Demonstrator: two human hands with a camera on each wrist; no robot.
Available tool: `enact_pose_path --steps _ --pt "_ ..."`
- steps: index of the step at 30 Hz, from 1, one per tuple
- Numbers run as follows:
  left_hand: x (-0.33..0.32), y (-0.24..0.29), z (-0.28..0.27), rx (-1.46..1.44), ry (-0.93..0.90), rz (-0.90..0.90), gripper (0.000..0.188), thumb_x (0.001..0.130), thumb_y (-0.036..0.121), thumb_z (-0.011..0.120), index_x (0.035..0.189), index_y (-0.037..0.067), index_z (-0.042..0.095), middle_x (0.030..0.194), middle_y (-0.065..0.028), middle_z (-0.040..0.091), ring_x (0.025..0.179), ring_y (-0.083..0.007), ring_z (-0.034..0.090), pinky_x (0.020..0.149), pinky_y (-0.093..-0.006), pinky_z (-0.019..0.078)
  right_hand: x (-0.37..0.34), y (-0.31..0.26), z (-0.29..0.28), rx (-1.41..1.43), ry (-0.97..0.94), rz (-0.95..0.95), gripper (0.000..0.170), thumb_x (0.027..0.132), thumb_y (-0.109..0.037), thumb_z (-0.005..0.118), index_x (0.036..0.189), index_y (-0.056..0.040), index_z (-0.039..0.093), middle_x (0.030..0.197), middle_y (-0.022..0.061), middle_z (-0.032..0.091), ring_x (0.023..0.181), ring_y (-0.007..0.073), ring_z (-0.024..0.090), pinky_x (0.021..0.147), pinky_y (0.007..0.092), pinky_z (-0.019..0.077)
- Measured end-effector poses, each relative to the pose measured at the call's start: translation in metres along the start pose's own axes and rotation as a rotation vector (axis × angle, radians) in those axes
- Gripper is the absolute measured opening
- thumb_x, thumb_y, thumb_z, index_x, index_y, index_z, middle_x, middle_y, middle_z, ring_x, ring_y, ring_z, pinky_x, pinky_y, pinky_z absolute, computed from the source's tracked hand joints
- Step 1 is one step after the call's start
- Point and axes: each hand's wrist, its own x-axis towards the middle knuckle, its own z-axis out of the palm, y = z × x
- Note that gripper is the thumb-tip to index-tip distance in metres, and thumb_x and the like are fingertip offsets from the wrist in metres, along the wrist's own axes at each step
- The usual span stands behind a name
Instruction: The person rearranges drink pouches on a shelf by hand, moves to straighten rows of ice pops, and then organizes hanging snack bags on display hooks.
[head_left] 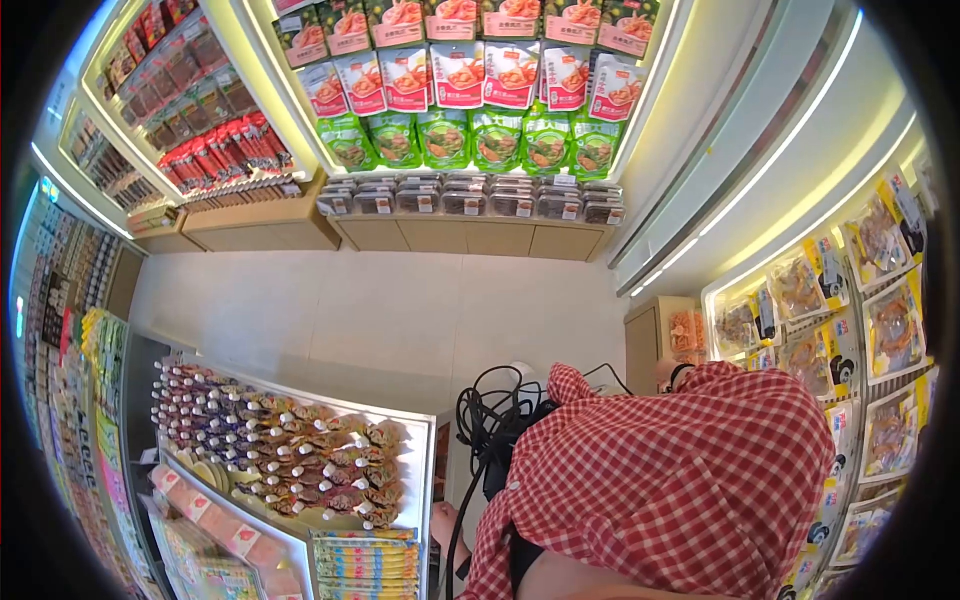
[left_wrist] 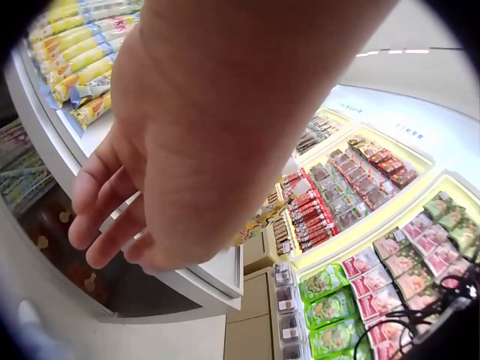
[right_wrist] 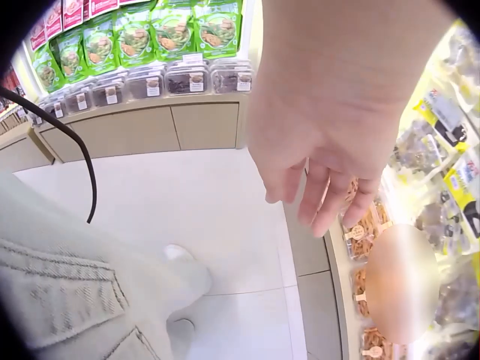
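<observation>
Left hand (left_wrist: pixel 161 176): fingers loosely spread, beside one white counter (head_left: pixel 422 480)
Right hand (right_wrist: pixel 326 142): fingers slightly apart, near at least three snack boxes (right_wrist: pixel 358 238)
Green bags (head_left: pixel 443 143): six, in one row

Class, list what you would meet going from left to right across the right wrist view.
Black cable → white shoe → right hand → bagged packs.
</observation>
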Motion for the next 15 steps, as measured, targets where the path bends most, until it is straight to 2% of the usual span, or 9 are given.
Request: enact_pose_path --steps 2,4,5,7,8,9,10,12,15 --pt "0.004 0.016 -0.008 0.316 -0.188 0.072 0.035 0.083 0.034 0.053 0.102 0.005 0.059 0.090 -0.0209 0.065 0.084 -0.0366 0.063 0.079 -0.0423 0.0479 0.011 -0.005 0.015 0.593 0.154 0.136 0.018 0.081 -0.016 0.056 0.087 -0.0030 0.068 0.082 0.0101 0.067 0.069 0.0206 0.066 0.062 0.0326 0.0525" --pt "0.042 0.040 -0.005 0.262 -0.281 0.085 0.035 0.082 0.035 0.054 0.105 0.009 0.059 0.096 -0.0231 0.063 0.093 -0.0394 0.059 0.083 -0.0467 0.0459 0.021 -0.008 0.013 1.144 0.320 0.244 0.018 0.080 -0.015 0.056 0.087 -0.0024 0.067 0.080 0.0101 0.066 0.068 0.0187 0.065 0.062 0.0315 0.0520" --pt "0.055 0.061 -0.004 0.401 -0.197 0.157 0.033 0.082 0.034 0.055 0.105 0.009 0.057 0.096 -0.0231 0.063 0.092 -0.0399 0.060 0.081 -0.0485 0.0463 0.025 -0.005 0.005 1.380 0.394 0.278 0.017 0.080 -0.014 0.057 0.087 -0.0022 0.067 0.079 0.0101 0.066 0.067 0.0177 0.065 0.061 0.0309 0.0518" --pt "0.073 0.109 0.015 0.221 -0.060 0.213 0.030 0.084 0.029 0.054 0.106 0.008 0.056 0.093 -0.0219 0.064 0.089 -0.0393 0.060 0.077 -0.0483 0.0479 0.047 0.008 -0.039 1.372 0.613 0.137 0.021 0.078 -0.012 0.057 0.095 -0.0008 0.064 0.078 0.0095 0.064 0.068 0.0166 0.064 0.063 0.0302 0.0518" --pt "0.086 0.121 0.029 0.145 0.013 0.352 0.030 0.085 0.029 0.053 0.106 0.008 0.056 0.090 -0.0200 0.065 0.087 -0.0377 0.061 0.076 -0.0468 0.0486 0.049 0.014 -0.064 1.319 0.658 0.071 0.024 0.079 -0.012 0.057 0.099 -0.0004 0.062 0.078 0.0098 0.064 0.068 0.0173 0.064 0.064 0.0299 0.0513" --pt "0.069 0.172 0.021 0.149 0.033 0.273 0.031 0.086 0.030 0.052 0.107 0.008 0.056 0.089 -0.0178 0.065 0.087 -0.0352 0.062 0.076 -0.0453 0.0490 0.056 0.022 -0.093 1.257 0.694 -0.013 0.027 0.079 -0.012 0.057 0.102 0.0000 0.060 0.079 0.0101 0.064 0.068 0.0179 0.064 0.065 0.0296 0.0508" --pt "0.056 0.208 0.013 0.087 -0.004 0.222 0.031 0.086 0.028 0.052 0.109 0.009 0.056 0.090 -0.0162 0.065 0.087 -0.0327 0.062 0.076 -0.0411 0.0485 0.068 0.029 -0.120 1.199 0.661 -0.084 0.028 0.079 -0.012 0.056 0.104 -0.0010 0.059 0.080 0.0097 0.064 0.068 0.0178 0.064 0.065 0.0291 0.0499" --pt "0.043 0.218 0.030 -0.094 0.112 0.322 0.029 0.086 0.030 0.051 0.106 0.010 0.057 0.086 -0.0137 0.065 0.083 -0.0326 0.061 0.073 -0.0416 0.0488 0.087 0.039 -0.147 1.110 0.557 -0.179 0.030 0.079 -0.012 0.056 0.107 -0.0028 0.058 0.084 0.0090 0.064 0.070 0.0176 0.064 0.064 0.0280 0.0479" --pt "-0.017 0.197 0.029 -0.141 0.140 0.094 0.029 0.087 0.030 0.051 0.106 0.009 0.057 0.088 -0.0129 0.066 0.083 -0.0331 0.061 0.072 -0.0413 0.0480 0.117 0.043 -0.155 1.053 0.219 -0.205 0.030 0.081 -0.013 0.055 0.109 -0.0056 0.056 0.088 0.0070 0.064 0.072 0.0166 0.062 0.060 0.0265 0.0434"
